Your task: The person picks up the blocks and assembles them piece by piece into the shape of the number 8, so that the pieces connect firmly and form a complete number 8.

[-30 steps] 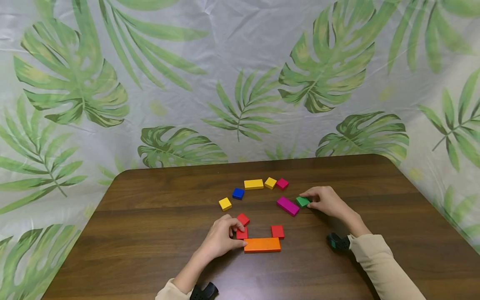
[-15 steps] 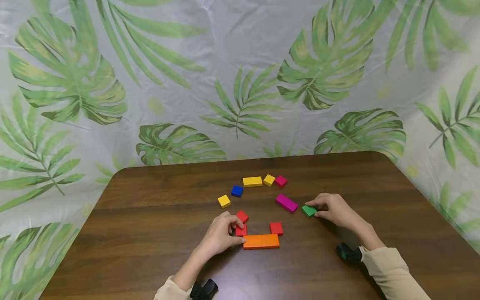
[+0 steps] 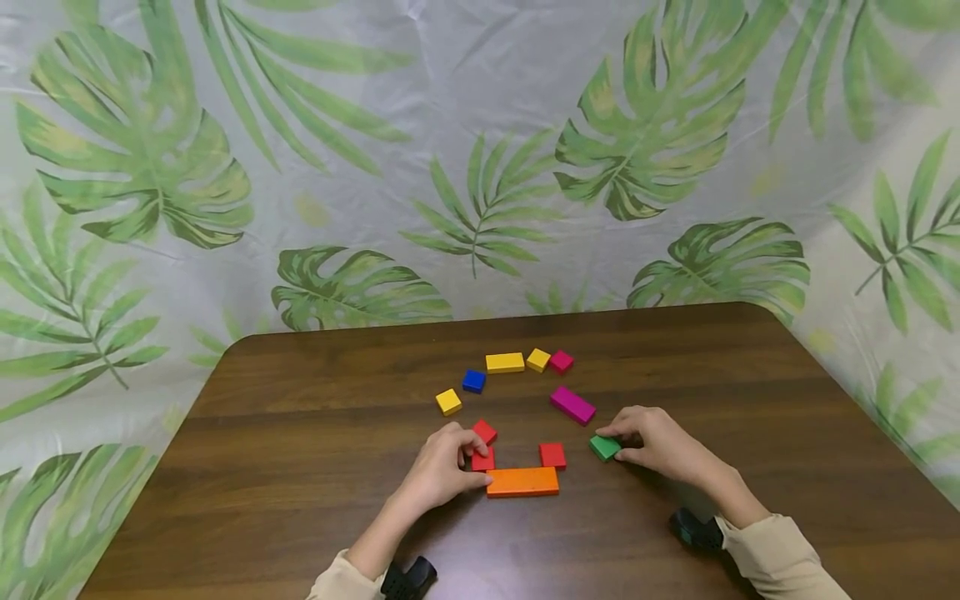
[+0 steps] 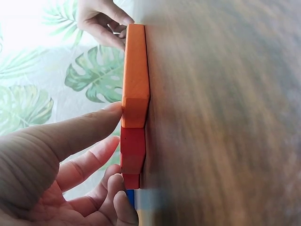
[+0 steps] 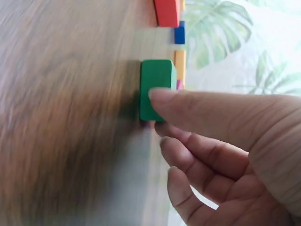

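The dark brown bench [image 3: 300, 475] has streaked wood grain, rounded far corners and a pale sheen in front of the orange block [image 3: 522, 482]. Well behind that block, a wrinkled whitish cloth [image 3: 495, 75] printed with green leaves fills the background. The left hand [image 3: 437, 468] is loosely spread at the orange block's left end, thumb touching it, fingers at the near red block [image 3: 483, 461] just behind. The right hand [image 3: 660, 443] pinches the green block [image 3: 604, 447] between thumb and fingers, to the right of the orange block and slightly farther back; I cannot tell whether the green piece touches the wood. Behind the orange block also lie a magenta block [image 3: 573, 406] and a blue block [image 3: 473, 381].
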### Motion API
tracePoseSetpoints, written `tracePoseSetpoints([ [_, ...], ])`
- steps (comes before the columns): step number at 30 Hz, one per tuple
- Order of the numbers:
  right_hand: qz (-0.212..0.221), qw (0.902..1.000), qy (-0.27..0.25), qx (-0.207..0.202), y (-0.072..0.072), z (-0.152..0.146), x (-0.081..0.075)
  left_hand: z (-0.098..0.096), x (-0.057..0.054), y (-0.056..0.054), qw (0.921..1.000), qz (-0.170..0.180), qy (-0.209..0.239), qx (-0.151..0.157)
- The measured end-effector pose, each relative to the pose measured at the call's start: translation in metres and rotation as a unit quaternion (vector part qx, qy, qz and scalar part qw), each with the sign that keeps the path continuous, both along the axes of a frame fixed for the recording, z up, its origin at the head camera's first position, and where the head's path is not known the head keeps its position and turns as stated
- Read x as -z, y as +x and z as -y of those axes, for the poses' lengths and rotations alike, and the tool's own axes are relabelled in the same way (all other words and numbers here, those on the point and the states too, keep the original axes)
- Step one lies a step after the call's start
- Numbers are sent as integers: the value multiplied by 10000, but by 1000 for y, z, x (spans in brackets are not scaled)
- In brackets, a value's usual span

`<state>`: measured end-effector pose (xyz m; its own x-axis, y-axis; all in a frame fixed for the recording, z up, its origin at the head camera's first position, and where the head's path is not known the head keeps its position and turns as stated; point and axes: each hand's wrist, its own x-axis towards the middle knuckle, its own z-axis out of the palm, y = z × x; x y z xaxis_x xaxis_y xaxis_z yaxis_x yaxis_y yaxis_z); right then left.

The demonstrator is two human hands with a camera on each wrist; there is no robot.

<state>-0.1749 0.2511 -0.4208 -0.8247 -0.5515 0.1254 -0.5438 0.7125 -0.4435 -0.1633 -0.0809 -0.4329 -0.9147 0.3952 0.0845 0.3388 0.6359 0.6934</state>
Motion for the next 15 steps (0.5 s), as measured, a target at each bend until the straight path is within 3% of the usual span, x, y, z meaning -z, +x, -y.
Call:
tracePoseSetpoints([
  [7, -150, 9998, 7, -148, -3, 9, 4, -1, 2, 0, 10000, -60, 13, -38],
  [10, -263, 9994, 77, -199, -3, 15, 7, -1, 4, 2, 10000, 69, 6, -6],
  [15, -724, 9971, 162, -170, -8, 31, 10, 2, 2, 0, 9999, 122, -30, -7],
])
